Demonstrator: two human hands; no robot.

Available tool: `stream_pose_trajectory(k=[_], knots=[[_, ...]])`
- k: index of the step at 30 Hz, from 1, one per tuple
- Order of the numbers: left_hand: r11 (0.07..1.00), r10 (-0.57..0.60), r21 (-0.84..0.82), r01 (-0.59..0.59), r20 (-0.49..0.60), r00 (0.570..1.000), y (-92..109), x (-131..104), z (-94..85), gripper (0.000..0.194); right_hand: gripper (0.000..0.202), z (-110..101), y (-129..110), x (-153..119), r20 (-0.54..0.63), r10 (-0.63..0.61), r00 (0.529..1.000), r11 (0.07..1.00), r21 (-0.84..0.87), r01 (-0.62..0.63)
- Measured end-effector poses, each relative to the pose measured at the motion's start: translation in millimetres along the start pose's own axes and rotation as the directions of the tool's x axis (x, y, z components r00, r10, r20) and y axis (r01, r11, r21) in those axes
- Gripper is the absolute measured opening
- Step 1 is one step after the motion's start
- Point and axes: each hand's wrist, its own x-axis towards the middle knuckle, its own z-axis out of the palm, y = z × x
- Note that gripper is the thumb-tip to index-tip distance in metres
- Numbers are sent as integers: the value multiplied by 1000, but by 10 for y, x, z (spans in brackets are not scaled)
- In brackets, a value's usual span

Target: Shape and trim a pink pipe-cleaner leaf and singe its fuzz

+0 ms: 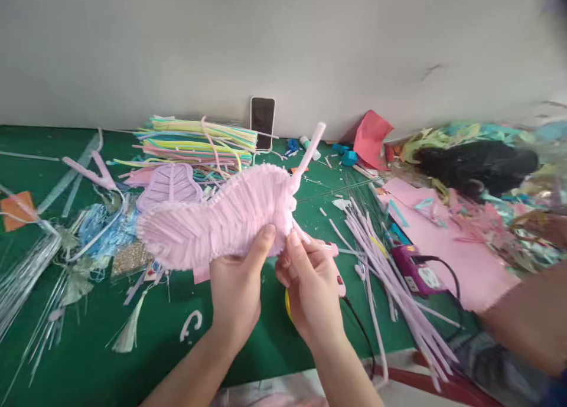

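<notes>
Green matting covers the table [274, 348], which abuts a plain grey wall [177, 41]. A phone [263, 114] leans against that wall beside stacked coloured pipe cleaners [199, 138]. Pink paper [469, 265] lies at right. Above the table, the left hand [236, 289] and right hand [310, 289] both grip a pink pipe-cleaner wing [221, 218].

- Only one view here: a head-worn cam, looking forward and down over the green table [88, 360].
- It sits close above the hands, low in the frame.
- It faces the grey wall [283, 41] along the table's far edge.
</notes>
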Motion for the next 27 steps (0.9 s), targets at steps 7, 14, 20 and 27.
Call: stream_pose_trajectory(k=[7,14,20,27], knots=[[1000,9,9,-9,17,1000,-30,-29,7,13,34,104,123,-46,-136,-87,987,996,14,90],[992,-124,-29,127,80,989,30,-44,-26,22,33,54,60,-93,-29,-67,997,997,37,69],[997,-68,-30,69,34,997,54,-37,-9,16,25,-3,51,-86,-68,-77,995,997,2,78],[999,-29,-35,27,-56,998,28,-40,23,21,29,17,71,-58,-136,-123,983,991,-62,116]])
